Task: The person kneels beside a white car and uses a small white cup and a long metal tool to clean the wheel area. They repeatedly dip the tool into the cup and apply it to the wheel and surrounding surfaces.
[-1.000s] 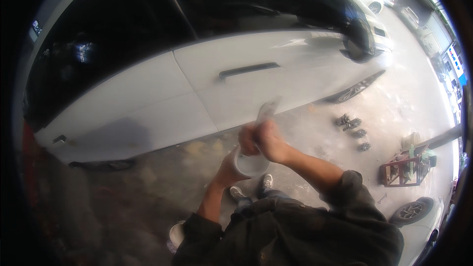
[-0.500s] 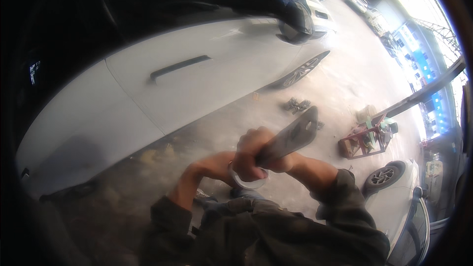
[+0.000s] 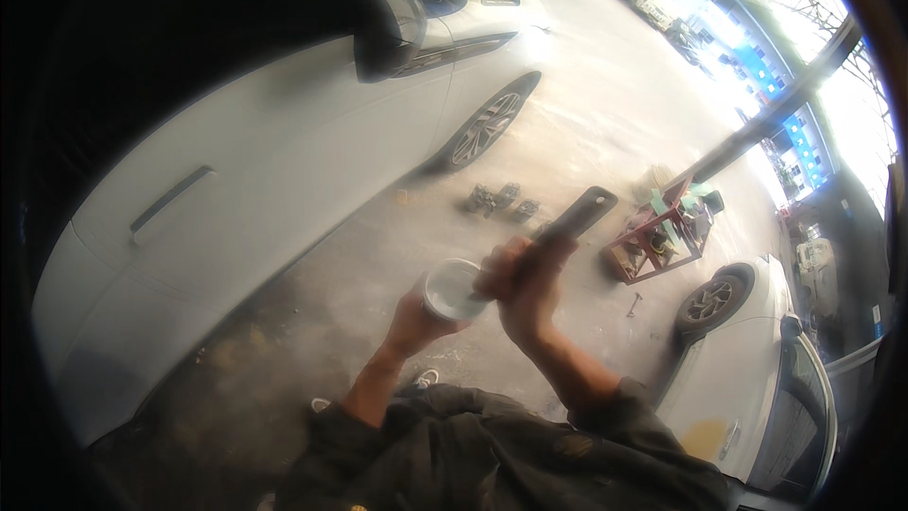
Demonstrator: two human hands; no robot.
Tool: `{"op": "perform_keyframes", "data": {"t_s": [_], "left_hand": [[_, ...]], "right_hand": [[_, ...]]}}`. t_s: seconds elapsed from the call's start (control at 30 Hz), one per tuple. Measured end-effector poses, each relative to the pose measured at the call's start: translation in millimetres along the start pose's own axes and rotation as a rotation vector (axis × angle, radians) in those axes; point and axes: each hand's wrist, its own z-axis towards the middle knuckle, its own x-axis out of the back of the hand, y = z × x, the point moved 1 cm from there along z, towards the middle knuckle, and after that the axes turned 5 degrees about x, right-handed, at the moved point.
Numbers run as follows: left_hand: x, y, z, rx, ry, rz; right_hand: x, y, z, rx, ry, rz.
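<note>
My left hand (image 3: 418,324) is closed round a round, pale-rimmed cup (image 3: 446,291), its open top facing up. My right hand (image 3: 530,286) grips a flat, dark-handled tool (image 3: 579,216) that has a small hole at its upper end. The handle slants up and to the right, out past my fist. Its lower end is hidden by my fingers, so I cannot tell what kind of tool it is. The fingers of my right hand are at the cup's right rim. Both hands are in front of my body, above the floor.
A white car (image 3: 274,161) runs along my left. Several dark metal parts (image 3: 501,201) lie near its front wheel. A red metal frame (image 3: 653,244) with things in it stands ahead to the right, by a slanting post (image 3: 747,132). Another white car (image 3: 728,383) is at right.
My view has turned toward the right, and the near car has shifted left in it. The cup's open top now shows beside my right hand. The tool's handle now looks narrower.
</note>
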Motion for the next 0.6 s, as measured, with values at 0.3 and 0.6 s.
{"op": "perform_keyframes", "data": {"t_s": [0.3,0.6], "left_hand": [[-174.0,-28.8,88.6,-0.238,-0.057,0.183],[-251.8,-35.1,190.9,-0.213,-0.244,0.202]], "right_hand": [[155.2,-69.7,12.2,0.270,0.100,-0.158],[259.9,-90.6,62.0,0.330,0.133,-0.086]]}}
